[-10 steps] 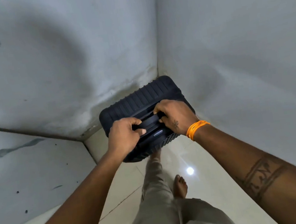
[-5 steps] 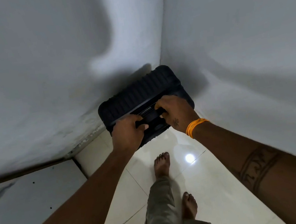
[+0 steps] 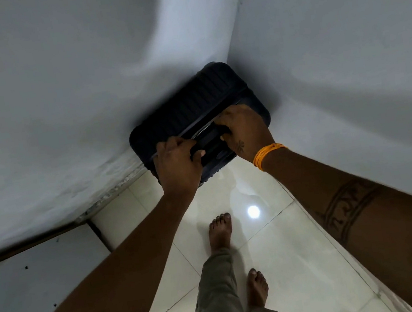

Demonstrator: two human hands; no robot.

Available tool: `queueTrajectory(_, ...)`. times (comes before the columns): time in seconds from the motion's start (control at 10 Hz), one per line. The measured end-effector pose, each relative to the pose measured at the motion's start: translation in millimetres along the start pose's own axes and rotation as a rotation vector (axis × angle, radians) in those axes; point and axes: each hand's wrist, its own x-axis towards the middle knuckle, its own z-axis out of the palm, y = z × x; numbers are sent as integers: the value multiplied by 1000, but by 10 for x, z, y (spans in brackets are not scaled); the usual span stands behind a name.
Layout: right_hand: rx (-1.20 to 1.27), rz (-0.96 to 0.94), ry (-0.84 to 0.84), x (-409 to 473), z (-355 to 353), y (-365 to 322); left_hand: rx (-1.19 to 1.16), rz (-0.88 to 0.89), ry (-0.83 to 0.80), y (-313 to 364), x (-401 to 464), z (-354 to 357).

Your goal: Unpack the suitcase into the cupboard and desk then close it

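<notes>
No text, label, brand or number can be read. The forearm band tattoo [image 3: 346, 211] carries marks too blurred to make out, and the small badge on the suitcase [image 3: 192, 109] is illegible.

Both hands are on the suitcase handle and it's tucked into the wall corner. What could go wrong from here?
1. The suitcase sits tight in the corner; pulling it out may scrape its shell along the wall.
2. Left hand and right hand crowd one handle, so fingers could get pinched if it slides down.
3. The bare foot stands just in front on glossy floor tiles; the case could land on the toes.
</notes>
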Motion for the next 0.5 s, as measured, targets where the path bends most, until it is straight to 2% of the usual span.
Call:
queueTrajectory(0.1, -4, -20, -20, -42, -8, 43, 16, 22, 7, -35, -6, 14)
queueTrajectory(0.2, 68, -4, -13, -132, -93, 7, -4, 48, -62, -22, -22, -65)
queueTrajectory(0.3, 185, 78, 49, -193, -185, -72, -99, 42, -123, -4, -21, -168)
queueTrajectory(0.5, 644, 378, 254, -530, -727, -577, -464, -18, -29, 252, -226, -847)
